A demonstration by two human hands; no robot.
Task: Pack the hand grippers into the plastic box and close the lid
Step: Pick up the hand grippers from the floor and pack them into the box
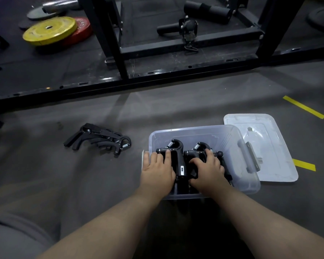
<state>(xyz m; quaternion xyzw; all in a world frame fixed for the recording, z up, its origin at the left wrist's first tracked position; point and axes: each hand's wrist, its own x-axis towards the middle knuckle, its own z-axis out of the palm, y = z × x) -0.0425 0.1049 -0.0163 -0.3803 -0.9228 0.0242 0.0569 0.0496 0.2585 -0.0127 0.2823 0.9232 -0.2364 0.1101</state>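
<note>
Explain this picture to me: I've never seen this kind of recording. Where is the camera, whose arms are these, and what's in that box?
There is no machine here. The single picture comes from a camera worn on a person's head, looking down at their own bare arms. On the gym floor stands a clear plastic box, open, with its lid lying to its right. Black hand grippers already stand in the box. The left hand lies flat on one. The right hand covers another, but it is hard to tell whether it grips it. More loose grippers lie piled on the left. Behind are weight plates and a black rack frame.
</note>
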